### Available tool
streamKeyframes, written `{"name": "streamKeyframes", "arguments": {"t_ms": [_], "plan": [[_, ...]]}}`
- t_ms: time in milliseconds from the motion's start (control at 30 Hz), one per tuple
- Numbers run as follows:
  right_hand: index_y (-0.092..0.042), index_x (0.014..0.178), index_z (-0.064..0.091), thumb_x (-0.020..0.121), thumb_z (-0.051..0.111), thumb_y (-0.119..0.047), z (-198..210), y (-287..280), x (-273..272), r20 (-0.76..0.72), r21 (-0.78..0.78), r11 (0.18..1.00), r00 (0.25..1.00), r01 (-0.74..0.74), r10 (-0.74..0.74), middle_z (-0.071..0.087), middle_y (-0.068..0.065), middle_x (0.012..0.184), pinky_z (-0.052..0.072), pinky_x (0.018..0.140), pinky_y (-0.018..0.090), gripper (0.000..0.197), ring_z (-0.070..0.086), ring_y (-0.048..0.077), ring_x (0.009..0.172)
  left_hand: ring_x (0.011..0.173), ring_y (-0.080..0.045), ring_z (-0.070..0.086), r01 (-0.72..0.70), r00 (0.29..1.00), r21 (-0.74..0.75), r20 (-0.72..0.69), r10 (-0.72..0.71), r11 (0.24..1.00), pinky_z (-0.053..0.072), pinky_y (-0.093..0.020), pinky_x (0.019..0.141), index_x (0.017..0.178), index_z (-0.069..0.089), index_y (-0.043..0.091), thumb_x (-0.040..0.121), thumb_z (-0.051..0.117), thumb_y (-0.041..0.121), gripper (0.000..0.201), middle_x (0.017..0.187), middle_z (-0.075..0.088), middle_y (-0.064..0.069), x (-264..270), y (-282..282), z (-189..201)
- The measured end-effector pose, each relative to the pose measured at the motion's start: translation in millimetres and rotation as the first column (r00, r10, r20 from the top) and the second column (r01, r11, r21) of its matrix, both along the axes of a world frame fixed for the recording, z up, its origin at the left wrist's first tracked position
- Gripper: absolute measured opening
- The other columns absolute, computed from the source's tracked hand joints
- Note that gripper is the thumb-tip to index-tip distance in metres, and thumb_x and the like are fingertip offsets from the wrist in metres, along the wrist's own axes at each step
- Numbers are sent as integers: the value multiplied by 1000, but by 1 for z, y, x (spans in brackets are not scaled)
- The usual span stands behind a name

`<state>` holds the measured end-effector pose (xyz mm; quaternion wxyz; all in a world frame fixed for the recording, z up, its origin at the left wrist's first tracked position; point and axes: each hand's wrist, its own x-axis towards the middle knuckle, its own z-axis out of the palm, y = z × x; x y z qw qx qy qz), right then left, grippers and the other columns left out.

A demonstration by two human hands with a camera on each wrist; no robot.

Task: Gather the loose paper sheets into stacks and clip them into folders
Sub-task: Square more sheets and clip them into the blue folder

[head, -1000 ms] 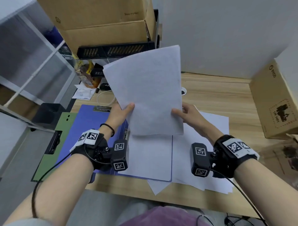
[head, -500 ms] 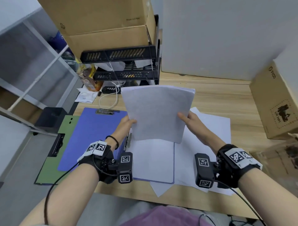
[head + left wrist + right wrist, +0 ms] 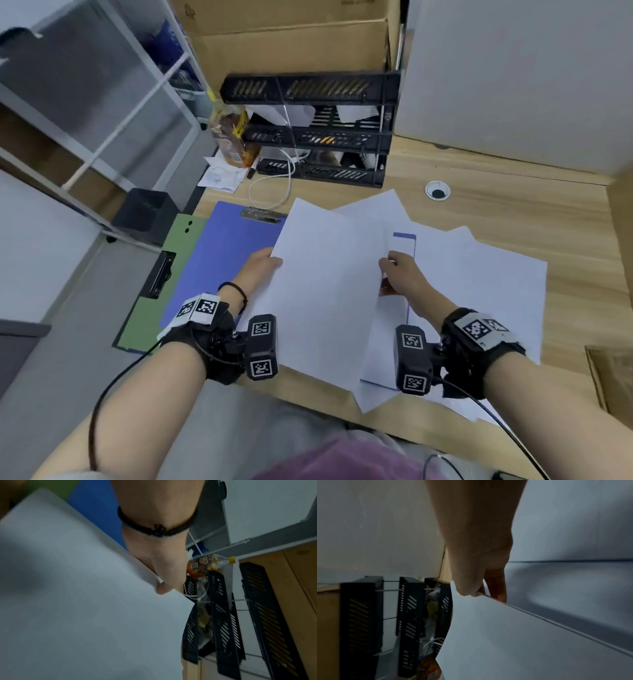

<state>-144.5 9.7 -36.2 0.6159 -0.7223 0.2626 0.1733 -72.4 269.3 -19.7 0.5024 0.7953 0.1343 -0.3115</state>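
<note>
A stack of white paper sheets (image 3: 329,294) lies low and nearly flat over the desk, held by both hands. My left hand (image 3: 262,265) pinches its left edge, thumb on top (image 3: 163,588). My right hand (image 3: 399,274) pinches the right edge (image 3: 476,593). Under and to the left lies an open blue folder (image 3: 219,260) with a metal clip (image 3: 262,215) at its far end. A green clipboard (image 3: 154,308) lies beneath it at the desk's left edge. More loose sheets (image 3: 486,284) are spread to the right.
A black three-tier letter tray (image 3: 318,133) stands at the back, with a cardboard box (image 3: 291,44) on top. A snack bag (image 3: 229,137) and a white cable (image 3: 270,185) lie beside it. A round cable hole (image 3: 437,190) is in the wooden desk (image 3: 513,198).
The stack came down from upright in front of the tray to nearly flat over the folder. Both hands kept their hold and moved lower and forward.
</note>
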Motion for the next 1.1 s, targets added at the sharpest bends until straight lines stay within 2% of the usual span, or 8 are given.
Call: {"name": "streamKeyframes", "arguments": {"t_ms": [233, 333, 400, 533, 667, 833, 967, 1100], "plan": [[-11, 78, 59, 78, 48, -21, -42, 56, 31, -145, 8, 996, 986, -83, 84, 66, 31, 94, 55, 80, 59, 14, 63, 31, 72, 84, -29, 57, -89, 989, 59, -112, 95, 994, 42, -37, 79, 91, 59, 7, 81, 51, 11, 13, 95, 62, -14, 7, 66, -23], [-2, 83, 62, 83, 49, -17, -44, 83, 46, -183, 21, 996, 979, -85, 87, 69, 25, 89, 56, 80, 58, 20, 66, 33, 74, 80, -26, 55, -135, 982, 99, -116, 146, 986, 40, -35, 75, 82, 58, 11, 64, 51, 22, 22, 87, 61, -10, 15, 93, -35], [3, 88, 61, 89, 49, -13, -41, 99, 57, -212, 19, 997, 974, -74, 77, 69, 28, 94, 59, 77, 54, 21, 68, 38, 77, 73, -25, 53, -184, 975, 110, -101, 195, 977, 38, -33, 70, 73, 55, 14, 72, 55, 18, 4, 79, 59, -6, 20, 103, -37], [-5, 72, 55, 94, 46, -7, -44, 118, 79, -223, 19, 996, 970, -91, 93, 65, 21, 75, 61, 73, 47, 24, 67, 37, 68, 61, -21, 33, -291, 955, 147, -12, 295, 946, 23, -32, 60, 60, 40, 19, 80, 54, 5, 27, 62, 39, -2, 36, 120, -55], [-8, 71, 53, 97, 48, -10, -51, 135, 100, -217, 9, 993, 969, -115, 115, 62, 14, 73, 62, 68, 39, 27, 65, 26, 62, 62, -21, 28, -312, 948, 169, -7, 318, 935, 19, -32, 58, 61, 38, 19, 75, 55, 10, 24, 61, 34, -1, 51, 136, -63], [-6, 74, 51, 100, 46, -11, -55, 145, 105, -252, 35, 993, 961, -111, 116, 66, 13, 72, 59, 54, 27, 27, 68, 21, 60, 67, -17, 33, -243, 965, 124, -64, 252, 962, 22, -30, 61, 79, 47, 12, 80, 53, 2, 11, 72, 39, -9, 66, 156, -71], [-5, 76, 49, 99, 47, -10, -56, 145, 102, -257, 81, 992, 959, -100, 118, 68, 16, 74, 60, 58, 31, 24, 70, 23, 62, 63, -17, 30, -193, 975, 104, -90, 203, 976, 22, -27, 60, 68, 40, 11, 74, 57, 4, 20, 67, 34, -8, 70, 164, -74], [-10, 69, 50, 99, 48, -10, -57, 144, 105, -238, 83, 994, 967, -74, 92, 66, 11, 66, 58, 55, 29, 31, 68, 19, 56, 73, -20, 39, -170, 979, 83, -95, 178, 982, 27, -30, 72, 81, 52, 9, 60, 54, 16, 22, 78, 45, -11, 72, 167, -83]]}}
